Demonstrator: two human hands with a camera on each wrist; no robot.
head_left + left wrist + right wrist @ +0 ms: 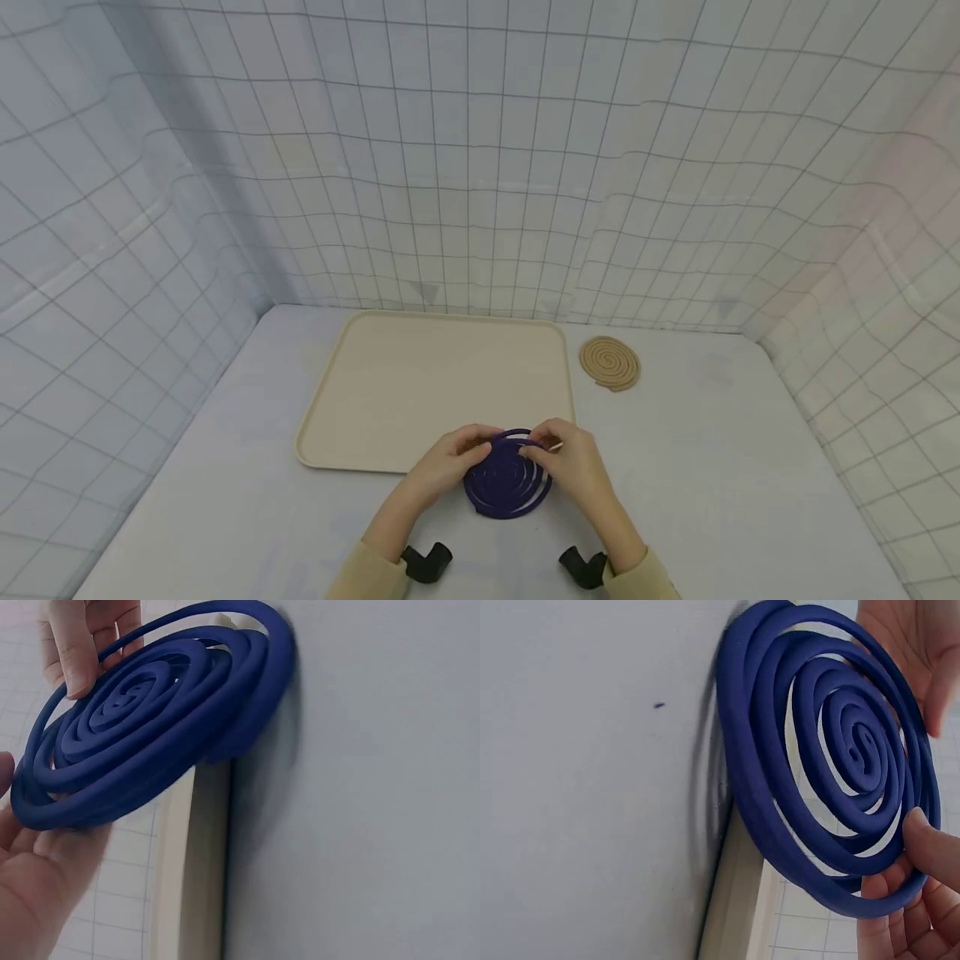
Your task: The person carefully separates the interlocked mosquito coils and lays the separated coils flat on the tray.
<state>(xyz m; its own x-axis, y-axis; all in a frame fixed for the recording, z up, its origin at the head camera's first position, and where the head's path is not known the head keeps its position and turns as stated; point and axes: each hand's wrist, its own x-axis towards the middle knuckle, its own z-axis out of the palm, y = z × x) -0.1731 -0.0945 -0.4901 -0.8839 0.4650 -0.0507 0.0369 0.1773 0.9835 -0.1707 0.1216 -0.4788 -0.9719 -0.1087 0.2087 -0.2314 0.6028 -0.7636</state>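
Observation:
A dark blue mosquito coil [501, 479], a flat spiral that looks like two nested coils, is held up between both hands over the tray's near edge. My left hand [442, 465] grips its left rim, thumb on top and fingers beneath. At the right rim, my right hand [573, 462] pinches an outer ring between thumb and fingers. In the right wrist view, gaps show between several rings of the tilted coil [739, 750]. In the left wrist view, one outer ring of the coil [135, 791] stands apart from the rest.
A beige tray [450, 375] lies behind the hands. Right of it, a tan mosquito coil [628, 367] rests on the white table [720, 467]. Grid-patterned sheets [495, 183] enclose the back and sides. A small dark speck [658, 705] lies on the table.

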